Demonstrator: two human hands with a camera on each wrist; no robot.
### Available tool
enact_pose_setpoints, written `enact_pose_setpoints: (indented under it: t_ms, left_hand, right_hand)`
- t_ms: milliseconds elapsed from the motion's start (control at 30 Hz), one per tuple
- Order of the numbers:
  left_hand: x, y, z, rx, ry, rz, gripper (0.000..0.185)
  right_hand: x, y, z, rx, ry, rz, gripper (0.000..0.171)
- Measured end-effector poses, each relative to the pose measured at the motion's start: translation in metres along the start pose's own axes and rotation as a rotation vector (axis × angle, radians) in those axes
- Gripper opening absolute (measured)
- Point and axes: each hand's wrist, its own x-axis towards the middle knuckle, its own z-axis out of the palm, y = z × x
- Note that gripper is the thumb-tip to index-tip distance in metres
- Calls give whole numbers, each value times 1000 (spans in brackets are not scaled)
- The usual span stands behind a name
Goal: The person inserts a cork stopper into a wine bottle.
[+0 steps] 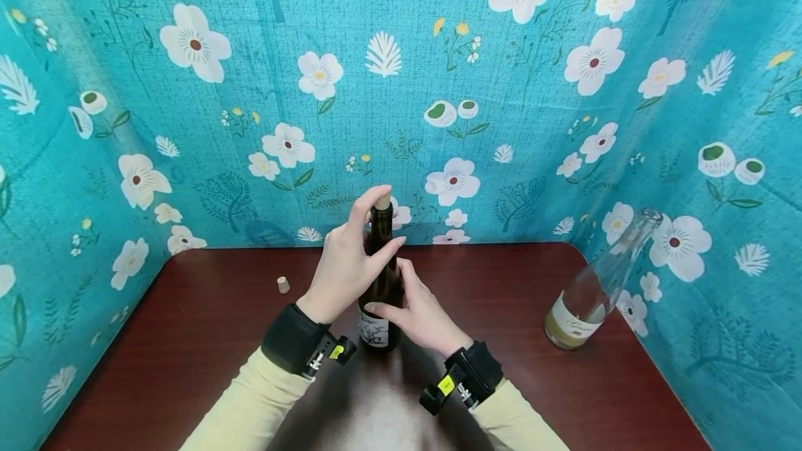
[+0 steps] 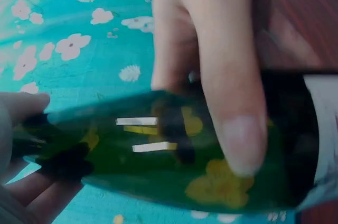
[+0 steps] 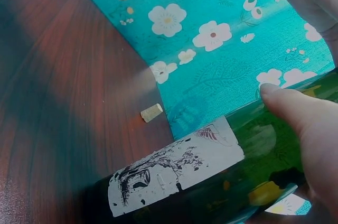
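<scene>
The left hand (image 1: 347, 266) grips the green wine bottle (image 1: 383, 291) round its neck, index finger on the cork (image 1: 383, 202); the right hand (image 1: 427, 313) clasps its body.

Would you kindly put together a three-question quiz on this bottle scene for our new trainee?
1. True or false: the clear bottle carries a label.
2. Short answer: which hand has a finger at the cork topping the dark bottle?
3. Multiple choice: in the head view, where does the loose cork lie?
A) Left of the dark bottle
B) Between the two bottles
C) Inside the clear bottle

Key:
1. True.
2. The left hand.
3. A.
</scene>
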Motion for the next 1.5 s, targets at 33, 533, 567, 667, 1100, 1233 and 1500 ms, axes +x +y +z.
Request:
enact_pose_setpoints:
  t_ms: [33, 533, 567, 667, 1100, 1233, 1500]
  left_hand:
    - [0, -1, 1, -3, 11, 6, 82]
    - [4, -1, 6, -11, 75, 33, 71]
    - [2, -1, 7, -6, 73, 28, 72]
    - [-4, -2, 9, 6, 63, -4, 81]
    - [-64, -32, 30, -120, -62, -350, 53]
    - [-84, -43, 37, -168, -150, -468, 53]
    - [-103, -50, 46, -216, -224, -584, 61]
  right_hand:
    - [0, 0, 0, -4, 2, -3, 68]
    - [-1, -2, 1, -3, 3, -10, 64]
    - [-1, -2, 1, -4, 4, -11, 64]
    - [-1, -1, 1, -13, 8, -17, 65]
    - [-1, 1, 1, -6, 14, 7, 71]
    - [-1, 1, 1, 25, 17, -13, 70]
    - [-1, 14, 9, 53, 53, -14, 75]
